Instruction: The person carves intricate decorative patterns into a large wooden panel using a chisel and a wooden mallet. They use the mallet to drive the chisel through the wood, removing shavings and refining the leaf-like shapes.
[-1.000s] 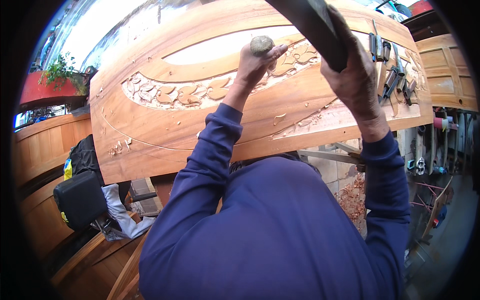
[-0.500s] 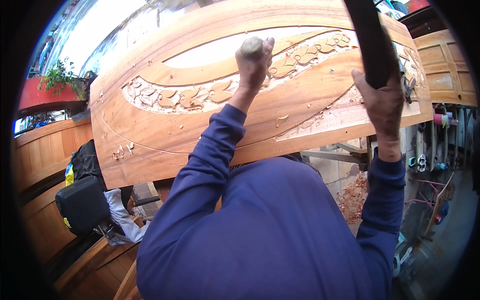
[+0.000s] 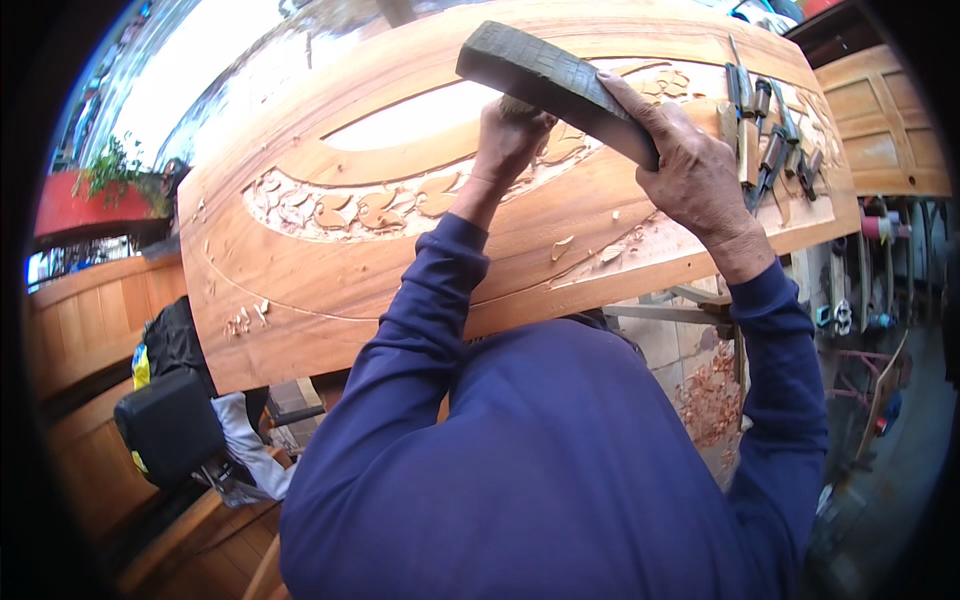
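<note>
My right hand [image 3: 690, 180] grips a long, dark, weathered wooden block [image 3: 545, 85], used-looking and squared off. The block lies across the view just over my left hand [image 3: 505, 150], which is closed round an upright tool with a round, pale-worn wooden handle [image 3: 516, 107]; its lower part is hidden. Both hands are above a wide wooden panel [image 3: 310, 285] carved with a curving band of leaf shapes [image 3: 378, 208], with loose shavings on it. Whether the block touches the handle I cannot tell.
Several carving tools [image 3: 770, 150] lie at the panel's right. A panelled wooden door [image 3: 880, 115] is beyond them. At the left are a red planter [image 3: 95, 200] with a plant, wooden panels [image 3: 90, 310] and a dark cushioned object [image 3: 165, 430]. Wood shavings [image 3: 710, 400] litter the floor underneath.
My right hand and the block have swung down and leftward from high at the right to over my left hand, which has moved slightly lower, still closed on the tool.
</note>
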Motion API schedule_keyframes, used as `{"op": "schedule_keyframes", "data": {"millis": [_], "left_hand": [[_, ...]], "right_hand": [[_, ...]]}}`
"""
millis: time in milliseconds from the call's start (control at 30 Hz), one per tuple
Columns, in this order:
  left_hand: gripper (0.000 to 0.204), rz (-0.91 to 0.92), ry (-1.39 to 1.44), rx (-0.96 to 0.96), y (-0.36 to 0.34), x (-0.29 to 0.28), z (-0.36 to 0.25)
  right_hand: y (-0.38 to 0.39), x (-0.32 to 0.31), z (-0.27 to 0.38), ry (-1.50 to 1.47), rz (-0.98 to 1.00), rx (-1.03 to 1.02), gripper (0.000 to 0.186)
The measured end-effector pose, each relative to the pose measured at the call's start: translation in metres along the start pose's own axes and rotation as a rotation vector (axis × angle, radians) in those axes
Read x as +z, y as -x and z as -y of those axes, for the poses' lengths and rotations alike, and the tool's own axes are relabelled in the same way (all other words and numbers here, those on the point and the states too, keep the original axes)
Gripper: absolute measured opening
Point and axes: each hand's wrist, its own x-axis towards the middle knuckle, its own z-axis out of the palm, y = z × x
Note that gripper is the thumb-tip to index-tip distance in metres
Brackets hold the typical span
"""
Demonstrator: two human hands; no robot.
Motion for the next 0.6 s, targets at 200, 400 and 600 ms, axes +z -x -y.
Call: {"op": "schedule_keyframes", "data": {"millis": [200, 400, 600], "left_hand": [[0.016, -0.172, 0.287, -0.055, 0.010, 0.014, -0.018], [0.025, -0.141, 0.251, -0.265, -0.034, 0.009, -0.001], [0.029, -0.164, 0.238, -0.067, 0.002, 0.004, -0.017]], "right_hand": [[0.010, -0.002, 0.003, 0.007, 0.000, -0.023, 0.090], [0.017, -0.003, -0.008, -0.210, -0.191, 0.109, 0.092], [0.016, -0.029, -0.010, -0.425, -0.338, 0.176, 0.086]]}}
